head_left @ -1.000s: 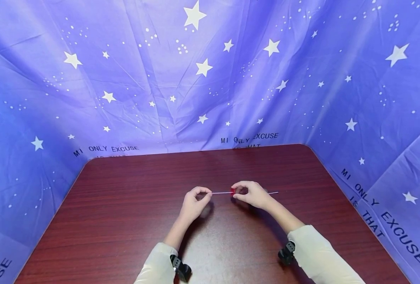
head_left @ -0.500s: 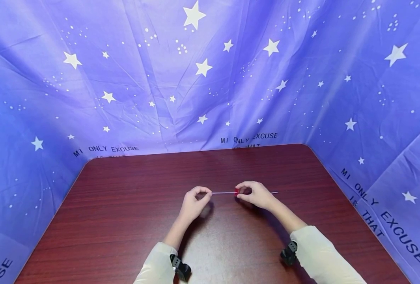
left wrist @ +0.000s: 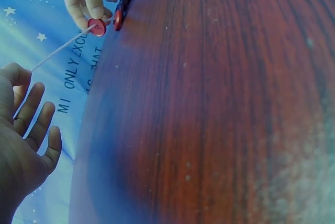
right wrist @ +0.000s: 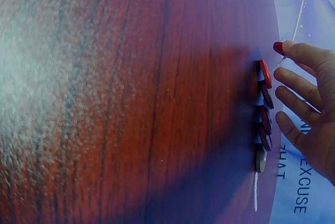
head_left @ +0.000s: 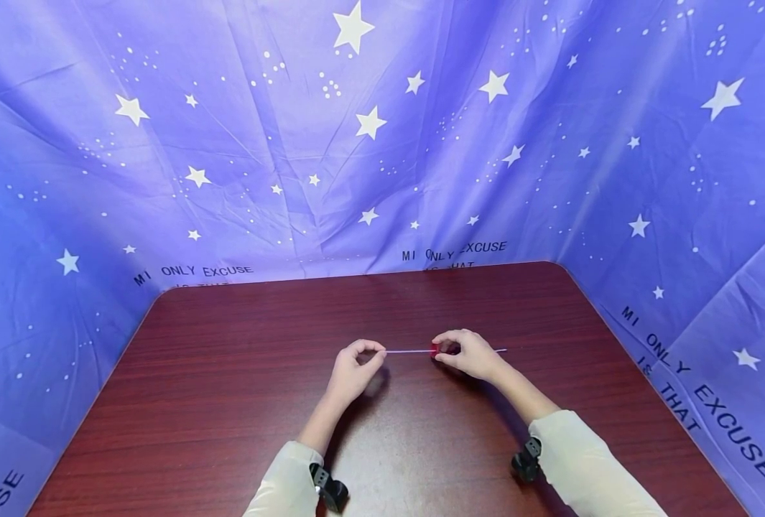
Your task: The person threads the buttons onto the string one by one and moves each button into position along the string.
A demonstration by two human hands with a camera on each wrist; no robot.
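Observation:
In the head view my left hand [head_left: 351, 370] pinches one end of a pale string [head_left: 408, 352] between thumb and index finger. The string runs taut to my right hand [head_left: 469, 354], which holds a round red button [left wrist: 97, 27] by its edges. In the left wrist view the string passes through this button. Under my right hand, several more buttons stand on edge in a row on the string: a red button [right wrist: 265, 73] first, then dark buttons [right wrist: 265, 119] and a grey button [right wrist: 260, 158]. The string's tail [right wrist: 256, 192] lies on the table past the grey one.
Both hands are over a dark red wood-grain table [head_left: 259, 416]. A blue-purple curtain [head_left: 259, 143] with white stars and black lettering stands round its back and sides. A black wrist camera [head_left: 330, 490] is on each beige sleeve [head_left: 285, 481].
My right hand has shifted slightly to the right with the red button, away from my left hand. More string shows between the hands. My left hand has stayed in place.

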